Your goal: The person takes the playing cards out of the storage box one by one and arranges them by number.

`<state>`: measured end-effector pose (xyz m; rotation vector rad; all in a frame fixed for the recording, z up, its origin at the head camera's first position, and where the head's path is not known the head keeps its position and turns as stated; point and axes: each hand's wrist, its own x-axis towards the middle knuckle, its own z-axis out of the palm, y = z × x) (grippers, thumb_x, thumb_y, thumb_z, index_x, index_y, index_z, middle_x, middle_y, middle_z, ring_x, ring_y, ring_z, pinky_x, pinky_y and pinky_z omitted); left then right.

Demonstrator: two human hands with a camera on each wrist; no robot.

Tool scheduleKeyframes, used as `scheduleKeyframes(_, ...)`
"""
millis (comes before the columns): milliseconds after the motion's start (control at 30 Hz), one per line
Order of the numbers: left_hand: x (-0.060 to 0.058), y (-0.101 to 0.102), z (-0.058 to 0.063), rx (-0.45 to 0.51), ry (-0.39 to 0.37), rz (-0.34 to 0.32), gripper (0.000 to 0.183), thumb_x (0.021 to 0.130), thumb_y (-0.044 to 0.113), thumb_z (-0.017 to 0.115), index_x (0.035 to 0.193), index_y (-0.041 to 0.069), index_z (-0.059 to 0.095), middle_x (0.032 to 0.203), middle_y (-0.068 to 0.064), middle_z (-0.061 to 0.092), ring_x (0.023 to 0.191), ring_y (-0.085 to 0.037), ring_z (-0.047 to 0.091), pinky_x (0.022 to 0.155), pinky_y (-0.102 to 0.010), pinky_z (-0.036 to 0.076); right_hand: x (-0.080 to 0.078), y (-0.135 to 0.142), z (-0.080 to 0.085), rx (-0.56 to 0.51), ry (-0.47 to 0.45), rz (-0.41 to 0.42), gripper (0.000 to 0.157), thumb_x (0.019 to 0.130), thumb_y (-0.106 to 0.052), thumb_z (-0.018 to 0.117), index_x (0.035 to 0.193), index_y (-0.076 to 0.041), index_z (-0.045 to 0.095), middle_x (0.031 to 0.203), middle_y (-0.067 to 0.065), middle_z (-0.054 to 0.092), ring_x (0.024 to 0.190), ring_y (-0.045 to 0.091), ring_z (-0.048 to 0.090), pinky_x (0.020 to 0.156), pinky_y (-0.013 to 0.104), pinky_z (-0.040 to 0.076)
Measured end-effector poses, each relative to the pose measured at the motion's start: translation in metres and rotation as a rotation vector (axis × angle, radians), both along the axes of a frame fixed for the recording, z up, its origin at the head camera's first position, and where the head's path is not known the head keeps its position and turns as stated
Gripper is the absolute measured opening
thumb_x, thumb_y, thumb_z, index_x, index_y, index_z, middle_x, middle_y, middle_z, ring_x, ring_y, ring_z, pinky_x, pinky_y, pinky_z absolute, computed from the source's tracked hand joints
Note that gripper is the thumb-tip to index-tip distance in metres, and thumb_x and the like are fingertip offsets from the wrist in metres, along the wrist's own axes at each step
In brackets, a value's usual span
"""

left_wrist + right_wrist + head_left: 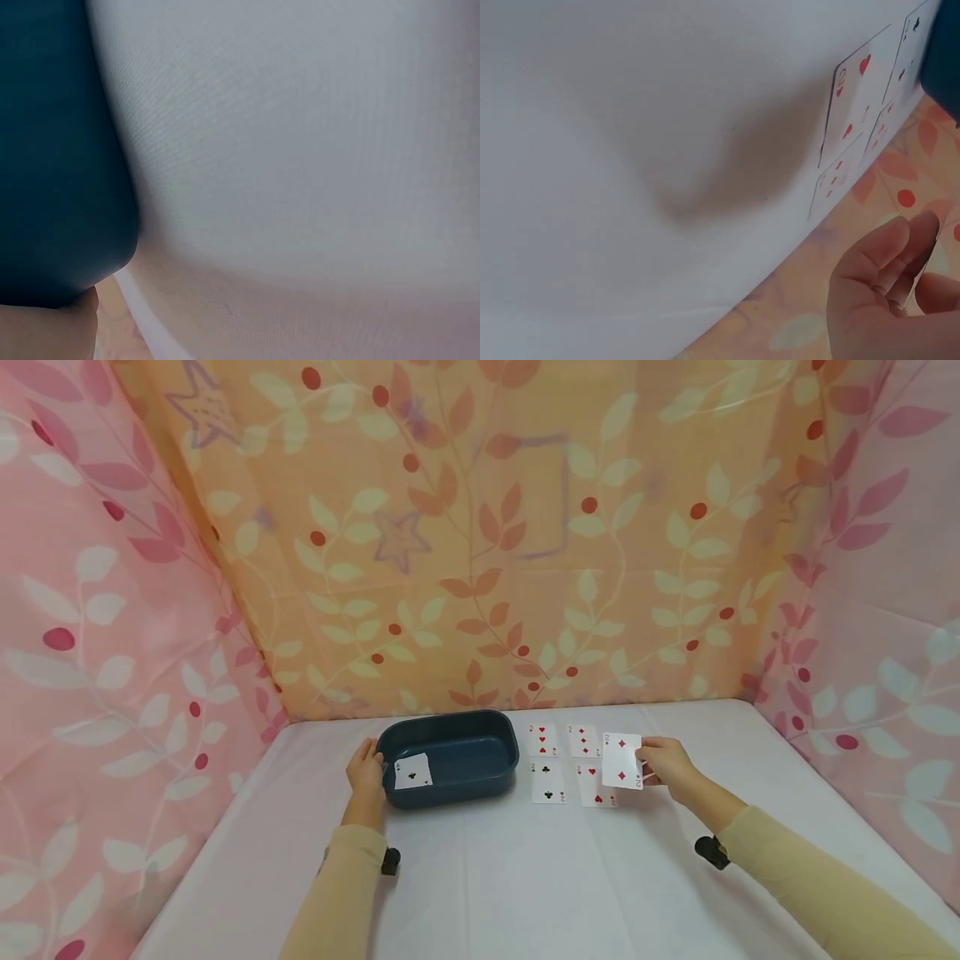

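My right hand (666,766) pinches a two of diamonds (622,761) by its right edge, face toward me, overlapping the laid-out cards in the head view. In the right wrist view that hand (889,281) shows the held card edge-on between thumb and fingers. My left hand (366,770) grips the left end of a dark blue tray (472,792). An ace of clubs (412,772) lies face up inside the tray at its left end. From the left wrist, the tray's side (60,150) shows with part of a finger (49,330) against its corner.
Right of the tray, cards lie face up in two rows: a three of hearts (542,741) and three of diamonds (583,741) behind, a two of clubs (548,785) and two of hearts (597,795) in front. Leaf-patterned cloth (480,543) walls the white table (495,885).
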<state>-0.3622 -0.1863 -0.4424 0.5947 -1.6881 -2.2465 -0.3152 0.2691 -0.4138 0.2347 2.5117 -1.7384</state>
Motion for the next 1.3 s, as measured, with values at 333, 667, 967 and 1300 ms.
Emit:
scheduleKeyframes(333, -0.001, 0.001, -0.001, -0.017, -0.008, 0.020, 0.051, 0.099, -0.009, 0.038, 0.150, 0.000, 0.032, 0.153, -0.014, 0.034, 0.142, -0.024, 0.028, 0.116, -0.033, 0.022, 0.000, 0.020, -0.010, 0.046, -0.051, -0.046, 0.047, 0.095, -0.005, 0.046, 0.135, 0.018, 0.039, 0.095, 0.018, 0.061, 0.066, 0.015, 0.057, 0.056, 0.026, 0.051)
scheduleKeyframes(667, -0.001, -0.001, -0.003, -0.005, -0.002, 0.016, 0.052, 0.099, -0.010, 0.037, 0.150, 0.000, 0.031, 0.154, -0.015, 0.032, 0.142, -0.023, 0.028, 0.116, -0.032, 0.022, -0.004, 0.034, -0.020, 0.093, -0.078, -0.070, 0.044, 0.095, -0.005, 0.049, 0.132, 0.018, 0.041, 0.089, 0.012, 0.061, 0.066, 0.013, 0.056, 0.057, 0.027, 0.049)
scheduleKeyframes(967, -0.002, -0.001, -0.001, -0.005, -0.002, 0.019, 0.051, 0.100, -0.009, 0.037, 0.150, 0.000, 0.031, 0.154, -0.014, 0.032, 0.142, -0.023, 0.029, 0.116, -0.033, 0.022, -0.013, 0.042, -0.029, 0.076, -0.172, -0.098, 0.041, 0.093, -0.004, 0.052, 0.128, 0.017, 0.045, 0.092, 0.015, 0.057, 0.073, 0.018, 0.053, 0.060, 0.029, 0.049)
scheduleKeyframes(1300, -0.001, 0.000, -0.002, -0.008, -0.012, 0.007, 0.052, 0.100, -0.009, 0.036, 0.151, 0.002, 0.031, 0.154, -0.014, 0.031, 0.143, -0.024, 0.027, 0.116, -0.034, 0.021, -0.020, 0.048, -0.036, 0.131, -0.219, -0.116, 0.041, 0.092, -0.005, 0.053, 0.128, 0.015, 0.047, 0.088, 0.013, 0.058, 0.068, 0.019, 0.054, 0.060, 0.030, 0.046)
